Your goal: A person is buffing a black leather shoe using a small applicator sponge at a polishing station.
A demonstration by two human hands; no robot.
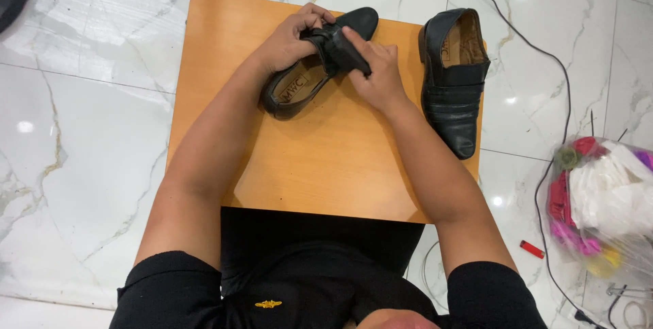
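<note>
fingers (354,40) on shoe (299,84), table edge (326,212) clear

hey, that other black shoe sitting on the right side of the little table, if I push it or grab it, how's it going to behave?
The black shoe lies flat on its sole, so it would probably slide rather than roll or tip. Its leather looks smooth and shaped, likely fairly stiff, with a softer open collar. It sits near the wooden table edge, toe about at the rim, so a push rightward might drop it.
</note>
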